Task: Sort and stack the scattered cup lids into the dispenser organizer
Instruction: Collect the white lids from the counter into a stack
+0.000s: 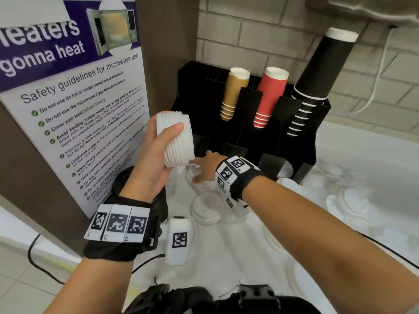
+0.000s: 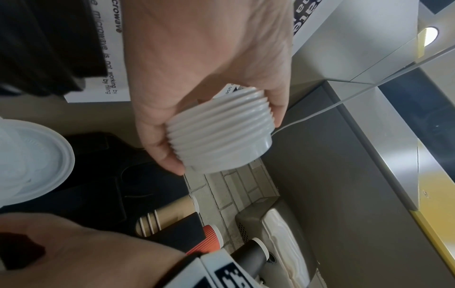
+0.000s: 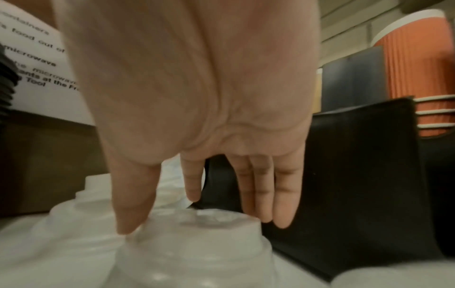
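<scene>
My left hand (image 1: 158, 141) grips a nested stack of white lids (image 1: 178, 139) tilted on its side, raised in front of the black dispenser organizer (image 1: 249, 123). The same stack of white lids (image 2: 219, 134) shows in the left wrist view, thumb and fingers curled round it. My right hand (image 1: 204, 168) reaches down to a white lid (image 3: 197, 233) on the counter just before the organizer's base. Its fingers (image 3: 283, 194) are straight, with tips spread over the lid's raised top. More white lids (image 1: 205, 209) lie beneath the right wrist.
The organizer holds tan cups (image 1: 233, 94), red cups (image 1: 269, 98) and black cups (image 1: 315, 85). Scattered white lids (image 1: 349, 200) cover the white counter on the right. A black lid stack (image 1: 127, 177) stands by a microwave safety poster (image 1: 74, 105) on the left.
</scene>
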A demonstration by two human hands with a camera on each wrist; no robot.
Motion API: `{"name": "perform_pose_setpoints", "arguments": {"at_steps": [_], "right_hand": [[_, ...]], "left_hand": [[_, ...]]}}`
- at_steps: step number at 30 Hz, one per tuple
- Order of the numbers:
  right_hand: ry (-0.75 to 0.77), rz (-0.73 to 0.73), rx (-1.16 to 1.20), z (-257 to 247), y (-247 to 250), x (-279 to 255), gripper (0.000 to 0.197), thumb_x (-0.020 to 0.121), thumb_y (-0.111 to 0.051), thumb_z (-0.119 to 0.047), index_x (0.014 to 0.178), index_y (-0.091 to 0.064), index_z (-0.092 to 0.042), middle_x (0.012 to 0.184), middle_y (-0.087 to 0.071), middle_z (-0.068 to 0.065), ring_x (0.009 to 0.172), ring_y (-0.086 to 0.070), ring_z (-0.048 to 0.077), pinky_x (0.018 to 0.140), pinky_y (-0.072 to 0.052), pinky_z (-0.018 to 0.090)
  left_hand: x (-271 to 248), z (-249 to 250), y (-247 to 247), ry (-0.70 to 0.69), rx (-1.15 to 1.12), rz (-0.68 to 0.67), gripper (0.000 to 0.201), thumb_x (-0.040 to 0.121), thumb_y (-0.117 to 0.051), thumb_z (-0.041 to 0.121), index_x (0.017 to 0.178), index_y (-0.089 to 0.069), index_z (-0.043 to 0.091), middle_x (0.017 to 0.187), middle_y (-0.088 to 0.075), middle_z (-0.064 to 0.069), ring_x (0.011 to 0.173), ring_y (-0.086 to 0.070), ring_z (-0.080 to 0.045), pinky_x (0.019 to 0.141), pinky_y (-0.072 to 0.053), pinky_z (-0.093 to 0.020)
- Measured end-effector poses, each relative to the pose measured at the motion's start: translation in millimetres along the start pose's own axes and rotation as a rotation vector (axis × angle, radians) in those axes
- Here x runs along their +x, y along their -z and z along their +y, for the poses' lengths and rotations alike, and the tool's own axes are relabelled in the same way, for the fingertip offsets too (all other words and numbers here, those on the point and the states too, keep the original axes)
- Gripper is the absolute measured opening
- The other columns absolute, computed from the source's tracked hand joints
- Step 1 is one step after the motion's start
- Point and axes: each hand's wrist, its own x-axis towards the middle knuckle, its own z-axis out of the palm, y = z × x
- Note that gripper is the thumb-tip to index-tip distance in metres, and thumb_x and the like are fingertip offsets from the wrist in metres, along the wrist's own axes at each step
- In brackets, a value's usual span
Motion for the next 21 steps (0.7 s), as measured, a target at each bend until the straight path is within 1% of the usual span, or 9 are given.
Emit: {"name": "perform_pose_setpoints", "arguments": {"at_steps": [2,4,5,8,10,13,17,19,21], "right_hand": [[0.008,0.005,-0.015,-5.3,-3.2,5.2,0.072,0.082,-0.061,-0.058,0.144,-0.033,-0.037,0.131,-0.038,0.011,0.105,-0.050,0.031,0.077,-0.042,0.037],[0.012,0.005,0.015,-6.3,-7.6,7.6,0.065,0.081,-0.061,-0.056,0.139,-0.038,-0.036,0.126,-0.040,0.010,0.084,-0.050,0.023,0.068,-0.042,0.032],[0.012,0.001,0.025,-5.3,-8.3,8.0,0.063,0.082,-0.060,-0.054,0.139,-0.038,-0.036,0.127,-0.041,0.010,0.081,-0.050,0.022,0.066,-0.043,0.031],[0.021,-0.044,0.104,3.7,3.9,2.3,0.064,0.086,-0.054,-0.055,0.143,-0.028,-0.039,0.136,-0.036,0.012,0.106,-0.053,0.032,0.079,-0.047,0.037],[0.032,-0.015,0.248,14.9,19.0,-10.4,0.062,0.087,-0.052,-0.054,0.142,-0.025,-0.044,0.134,-0.036,0.011,0.113,-0.049,0.034,0.081,-0.044,0.038],[0.046,0.142,0.577,33.2,34.1,-41.3,0.053,0.087,-0.055,-0.049,0.135,-0.033,-0.047,0.121,-0.044,0.009,0.108,-0.053,0.030,0.088,-0.049,0.038],[0.179,0.338,1.282,37.3,24.8,-87.0,0.036,0.089,-0.061,-0.036,0.122,-0.049,-0.040,0.103,-0.061,0.011,0.096,-0.067,0.027,0.084,-0.057,0.035],[0.247,0.405,1.447,32.9,16.4,-101.8,0.034,0.085,-0.064,-0.035,0.117,-0.052,-0.040,0.103,-0.064,0.011,0.096,-0.069,0.027,0.084,-0.058,0.035],[0.298,0.449,1.489,28.4,10.7,-110.5,0.040,0.080,-0.066,-0.039,0.118,-0.053,-0.040,0.111,-0.063,0.016,0.101,-0.067,0.028,0.087,-0.057,0.037]], "left_hand": [[0.4,0.0,0.5,-0.003,0.000,0.000,0.066,0.075,-0.063,0.034,0.137,-0.046,0.022,0.120,-0.060,-0.001,0.104,-0.062,-0.014,0.071,-0.055,-0.026],[0.8,0.1,0.7,-0.003,-0.007,-0.004,0.068,0.075,-0.063,0.034,0.139,-0.045,0.019,0.121,-0.059,-0.002,0.103,-0.062,-0.015,0.071,-0.055,-0.025],[1.0,0.0,0.6,-0.002,-0.008,-0.006,0.068,0.075,-0.063,0.034,0.139,-0.045,0.019,0.121,-0.059,-0.003,0.104,-0.062,-0.015,0.071,-0.056,-0.026],[2.2,0.1,0.9,-0.010,-0.010,-0.007,0.066,0.075,-0.063,0.034,0.137,-0.047,0.019,0.120,-0.060,-0.004,0.102,-0.063,-0.015,0.068,-0.056,-0.026],[3.2,-0.7,1.0,-0.014,-0.015,-0.005,0.065,0.076,-0.063,0.034,0.137,-0.047,0.018,0.118,-0.060,-0.003,0.098,-0.064,-0.013,0.067,-0.055,-0.025],[4.5,-4.3,0.7,-0.013,-0.012,-0.006,0.062,0.075,-0.066,0.035,0.133,-0.049,0.020,0.116,-0.061,-0.001,0.099,-0.064,-0.012,0.066,-0.055,-0.026],[5.2,-13.0,-4.2,-0.010,0.006,-0.038,0.057,0.075,-0.068,0.034,0.128,-0.049,0.024,0.110,-0.063,0.005,0.096,-0.066,-0.008,0.067,-0.055,-0.026],[5.1,-16.5,-8.6,-0.016,0.018,-0.052,0.059,0.072,-0.072,0.036,0.125,-0.049,0.025,0.105,-0.065,0.008,0.097,-0.066,-0.009,0.069,-0.055,-0.026],[5.2,-18.4,-12.3,-0.017,0.043,-0.076,0.064,0.065,-0.075,0.042,0.122,-0.051,0.027,0.103,-0.067,0.010,0.098,-0.065,-0.009,0.071,-0.055,-0.027]]}}
